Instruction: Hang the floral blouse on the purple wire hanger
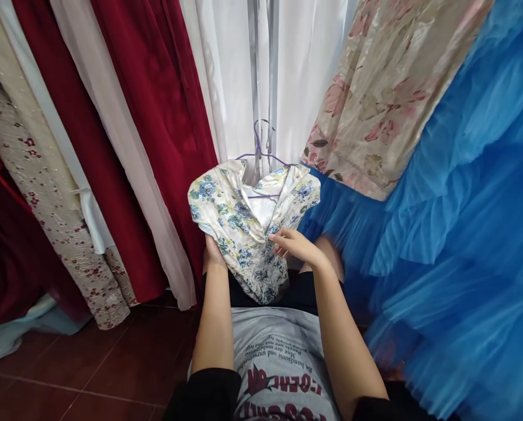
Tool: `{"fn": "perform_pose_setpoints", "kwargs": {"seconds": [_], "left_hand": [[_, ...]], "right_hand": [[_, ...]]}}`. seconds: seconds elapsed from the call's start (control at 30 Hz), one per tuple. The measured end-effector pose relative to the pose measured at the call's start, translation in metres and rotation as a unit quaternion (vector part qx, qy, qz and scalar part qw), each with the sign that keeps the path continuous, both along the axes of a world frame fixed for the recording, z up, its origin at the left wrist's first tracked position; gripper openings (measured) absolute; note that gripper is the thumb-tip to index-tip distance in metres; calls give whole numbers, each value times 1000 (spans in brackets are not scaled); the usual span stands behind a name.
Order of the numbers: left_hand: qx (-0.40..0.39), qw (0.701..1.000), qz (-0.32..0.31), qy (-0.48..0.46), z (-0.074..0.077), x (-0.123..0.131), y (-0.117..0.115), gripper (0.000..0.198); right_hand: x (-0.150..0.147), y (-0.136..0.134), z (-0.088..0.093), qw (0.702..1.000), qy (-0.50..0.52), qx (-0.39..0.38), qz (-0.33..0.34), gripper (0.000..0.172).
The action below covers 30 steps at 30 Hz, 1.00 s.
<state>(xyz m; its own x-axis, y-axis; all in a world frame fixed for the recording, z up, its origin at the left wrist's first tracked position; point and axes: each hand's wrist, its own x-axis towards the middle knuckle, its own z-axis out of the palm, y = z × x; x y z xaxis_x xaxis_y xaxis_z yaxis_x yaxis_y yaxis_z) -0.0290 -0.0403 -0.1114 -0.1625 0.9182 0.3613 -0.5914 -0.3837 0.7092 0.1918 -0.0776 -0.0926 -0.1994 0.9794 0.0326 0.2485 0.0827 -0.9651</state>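
Observation:
A cream blouse with blue and yellow-green flowers [239, 225] hangs from a thin purple wire hanger [261, 153], in front of my lap. It has short sleeves and a deep V neckline. My left hand [214, 252] grips the blouse's left side below the sleeve; most of its fingers are hidden behind the cloth. At the bottom of the V, the bent fingers of my right hand [293, 244] pinch the front of the blouse. Whether a button or hook lies under those fingertips is too small to tell.
Long dark red dresses [151, 88] and a beige floral one [99, 286] hang on the left. White cloth [230, 76] with grey ribbons hangs behind the hanger. On the right are a pink-flowered satin garment [384, 111] and blue tulle [475, 222]. Dark red tiles [107, 362] cover the floor.

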Motion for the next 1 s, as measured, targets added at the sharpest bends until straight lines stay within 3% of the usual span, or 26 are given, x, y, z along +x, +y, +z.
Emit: {"fn": "perform_pose_setpoints", "kwargs": {"seconds": [0.1, 0.2, 0.37, 0.47, 0.53, 0.6, 0.7, 0.77, 0.83, 0.93, 1.0], "left_hand": [[-11, 998, -53, -27, -6, -6, 3, 54], [-55, 995, -88, -6, -8, -5, 2, 48], [-82, 996, -28, 29, -11, 3, -1, 56], [-82, 996, 13, 42, -14, 6, 8, 48], [-85, 990, 101, 47, -16, 7, 17, 41], [-75, 964, 251, 52, -20, 7, 22, 41], [-37, 866, 484, 121, -28, 11, 13, 50], [10, 817, 542, 195, -33, 18, -3, 45], [81, 841, 463, 268, -39, 29, -19, 38], [151, 913, 206, 318, -45, 49, -32, 58], [149, 933, 101, 311, -47, 60, -31, 63]], "right_hand": [[-13, 24, 2, 995, -96, 11, 31, 28], [-25, 36, -6, 996, -85, 14, 35, 28], [-28, 28, -31, 997, -28, 67, -34, 25], [-22, 24, -39, 997, -20, 58, -39, 26], [-18, 23, -41, 998, -20, 47, -31, 26], [-16, 20, -40, 999, -19, 40, -21, 26], [-16, 15, -36, 999, -14, 41, -9, 24], [-18, 10, -32, 998, -12, 53, -11, 23], [-20, 6, -28, 997, -13, 69, -23, 23], [-24, 0, -21, 995, -15, 93, -33, 27], [-24, -3, -17, 994, -10, 107, -33, 32]]}}
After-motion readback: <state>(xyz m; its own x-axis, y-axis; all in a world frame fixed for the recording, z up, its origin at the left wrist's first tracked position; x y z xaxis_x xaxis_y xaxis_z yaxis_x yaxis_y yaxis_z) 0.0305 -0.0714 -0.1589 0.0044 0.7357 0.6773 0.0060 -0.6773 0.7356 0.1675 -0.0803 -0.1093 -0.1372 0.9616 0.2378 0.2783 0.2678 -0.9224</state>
